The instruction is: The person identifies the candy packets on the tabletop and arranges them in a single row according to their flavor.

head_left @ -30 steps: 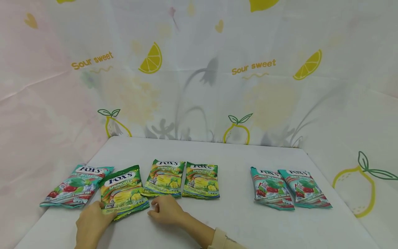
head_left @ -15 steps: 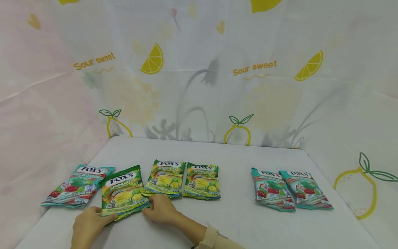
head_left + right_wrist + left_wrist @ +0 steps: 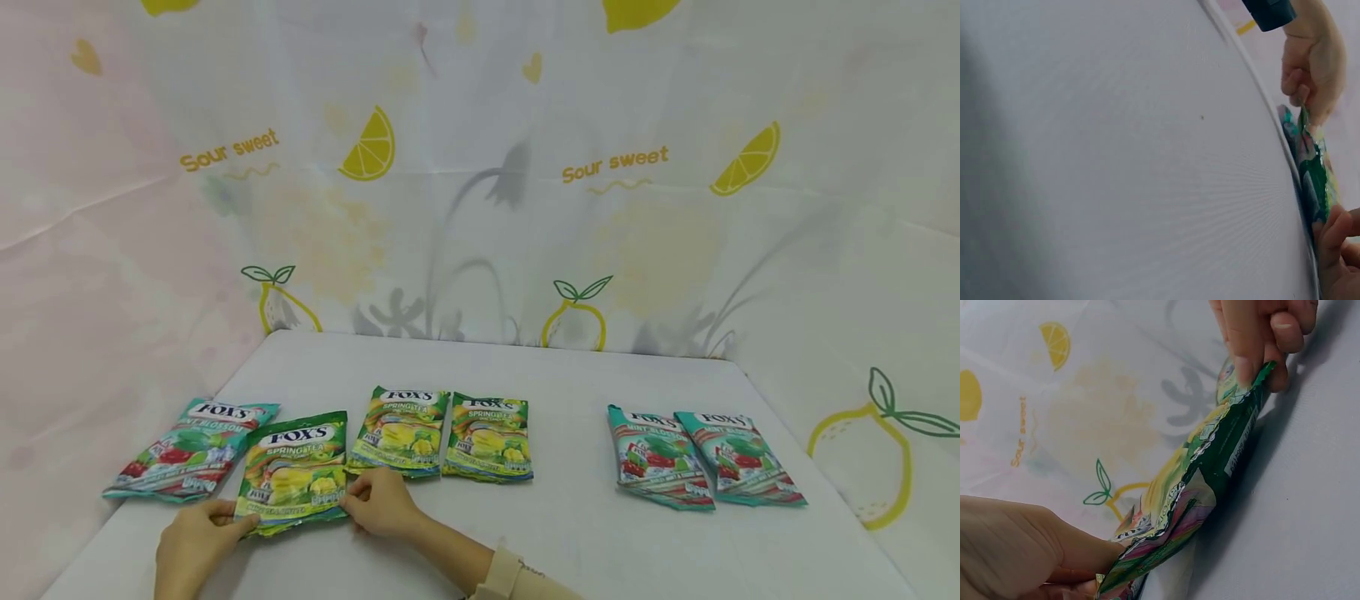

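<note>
Both hands hold a green and yellow Fox's Spring Tea candy bag [image 3: 292, 471] by its near corners at the left of the table. The left hand [image 3: 197, 537] pinches the near left corner between thumb and fingers. At the near right corner the right hand [image 3: 382, 504] pinches the edge. In the left wrist view the bag's near edge [image 3: 1197, 469] is raised off the table and spans the gap between the hands. The right wrist view also shows this bag [image 3: 1313, 175], partly hidden by the right hand's fingers [image 3: 1332, 237].
A teal Mint Blossom bag [image 3: 187, 454] lies left of the held bag. Two Spring Tea bags, one [image 3: 401, 433] beside it and another [image 3: 487, 437], lie to its right. Two more Mint Blossom bags [image 3: 660, 458] [image 3: 742, 458] lie side by side at the right. A lemon-print cloth [image 3: 480, 208] hangs behind.
The right hand has moved left onto the bag's near right corner and now pinches it. The Spring Tea bag has turned straighter and come slightly nearer. The left hand has shifted left with its corner.
</note>
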`<state>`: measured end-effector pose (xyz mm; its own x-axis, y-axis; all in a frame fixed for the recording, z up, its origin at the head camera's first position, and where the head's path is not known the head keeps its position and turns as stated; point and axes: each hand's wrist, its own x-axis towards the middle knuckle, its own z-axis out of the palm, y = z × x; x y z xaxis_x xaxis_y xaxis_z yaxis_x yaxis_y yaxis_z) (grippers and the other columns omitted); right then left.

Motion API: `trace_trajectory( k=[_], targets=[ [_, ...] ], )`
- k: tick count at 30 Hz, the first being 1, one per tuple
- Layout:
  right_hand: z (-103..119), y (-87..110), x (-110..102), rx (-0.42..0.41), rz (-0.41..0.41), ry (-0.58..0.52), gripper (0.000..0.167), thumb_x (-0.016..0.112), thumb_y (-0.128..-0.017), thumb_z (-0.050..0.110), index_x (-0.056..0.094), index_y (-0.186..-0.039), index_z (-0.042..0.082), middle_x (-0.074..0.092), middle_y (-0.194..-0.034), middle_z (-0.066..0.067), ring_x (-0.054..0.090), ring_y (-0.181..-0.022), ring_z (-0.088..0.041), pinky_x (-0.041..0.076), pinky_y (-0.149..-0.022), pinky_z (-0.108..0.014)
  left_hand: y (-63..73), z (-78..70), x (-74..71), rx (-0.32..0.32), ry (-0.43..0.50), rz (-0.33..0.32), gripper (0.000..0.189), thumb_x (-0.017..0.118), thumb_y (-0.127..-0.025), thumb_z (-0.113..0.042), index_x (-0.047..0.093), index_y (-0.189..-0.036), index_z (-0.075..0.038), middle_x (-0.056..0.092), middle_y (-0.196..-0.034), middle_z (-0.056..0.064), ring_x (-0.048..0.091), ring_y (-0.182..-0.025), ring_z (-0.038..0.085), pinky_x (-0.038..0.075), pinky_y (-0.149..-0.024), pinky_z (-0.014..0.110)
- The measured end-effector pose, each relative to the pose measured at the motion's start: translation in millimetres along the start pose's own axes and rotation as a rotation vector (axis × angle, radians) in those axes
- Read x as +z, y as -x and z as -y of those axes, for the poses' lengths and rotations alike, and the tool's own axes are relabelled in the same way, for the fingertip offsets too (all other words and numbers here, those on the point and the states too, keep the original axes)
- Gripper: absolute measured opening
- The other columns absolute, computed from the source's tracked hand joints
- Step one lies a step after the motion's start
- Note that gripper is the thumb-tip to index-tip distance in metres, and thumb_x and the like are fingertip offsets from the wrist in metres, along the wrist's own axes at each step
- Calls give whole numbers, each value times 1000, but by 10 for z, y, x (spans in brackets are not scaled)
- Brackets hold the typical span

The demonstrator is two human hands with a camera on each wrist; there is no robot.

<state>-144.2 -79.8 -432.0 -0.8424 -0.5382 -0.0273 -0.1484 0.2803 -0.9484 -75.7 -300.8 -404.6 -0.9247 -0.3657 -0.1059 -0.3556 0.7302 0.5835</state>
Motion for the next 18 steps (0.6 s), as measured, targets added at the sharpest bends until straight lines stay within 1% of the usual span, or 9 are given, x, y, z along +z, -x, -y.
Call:
trace_trajectory(
  k=[2, 4, 7, 9, 12, 15, 18],
  targets=[
    [6, -6, 13, 40, -4, -73, 13, 67, -84, 2, 67, -91, -9, 62, -56, -8, 48, -40, -3, 43, -41, -17, 3, -7, 5, 18, 16, -46, 44, 71, -78, -23, 61, -99, 15, 65, -76, 15, 58, -75, 31, 42, -64, 38],
    [11, -18, 21, 69, -4, -128, 20, 68, -83, 0, 66, -98, -13, 65, -60, -13, 49, -41, -4, 44, -42, -18, 4, -19, 14, 34, 28, -97, 39, 70, -79, -20, 62, -97, 13, 64, -75, 13, 56, -72, 27, 38, -60, 34],
    [17, -37, 26, 82, 8, -162, 25, 68, -81, -2, 65, -103, -13, 65, -61, -13, 48, -40, -5, 44, -42, -17, 14, -41, 31, 48, 38, -170, 30, 69, -80, -16, 64, -92, 10, 65, -78, 16, 54, -68, 23, 36, -59, 31],
    [31, -42, 22, 65, 14, -162, 25, 67, -81, -3, 66, -104, -12, 64, -60, -12, 48, -41, -4, 42, -42, -16, 23, -58, 41, 51, 47, -212, 25, 69, -81, -14, 65, -90, 9, 66, -81, 19, 53, -67, 21, 35, -58, 30],
    [62, -46, 5, 12, 18, -144, 25, 65, -81, -5, 66, -106, -11, 64, -60, -12, 47, -41, -3, 41, -41, -16, 49, -83, 56, 68, 54, -284, 20, 69, -82, -14, 66, -86, 6, 66, -83, 20, 51, -64, 18, 34, -57, 29],
    [92, -55, -16, -40, 21, -118, 26, 63, -81, -7, 65, -107, -11, 65, -61, -12, 47, -41, -2, 41, -40, -16, 78, -106, 77, 109, 59, -365, 16, 70, -81, -12, 67, -82, 3, 66, -77, 17, 47, -58, 14, 33, -54, 28],
    [108, -79, -33, -78, 28, -83, 27, 61, -83, -7, 64, -109, -11, 65, -62, -11, 48, -42, -1, 41, -41, -15, 103, -138, 106, 146, 72, -456, 13, 72, -79, -9, 67, -79, 3, 60, -61, 9, 39, -49, 8, 31, -49, 27]
  ],
)
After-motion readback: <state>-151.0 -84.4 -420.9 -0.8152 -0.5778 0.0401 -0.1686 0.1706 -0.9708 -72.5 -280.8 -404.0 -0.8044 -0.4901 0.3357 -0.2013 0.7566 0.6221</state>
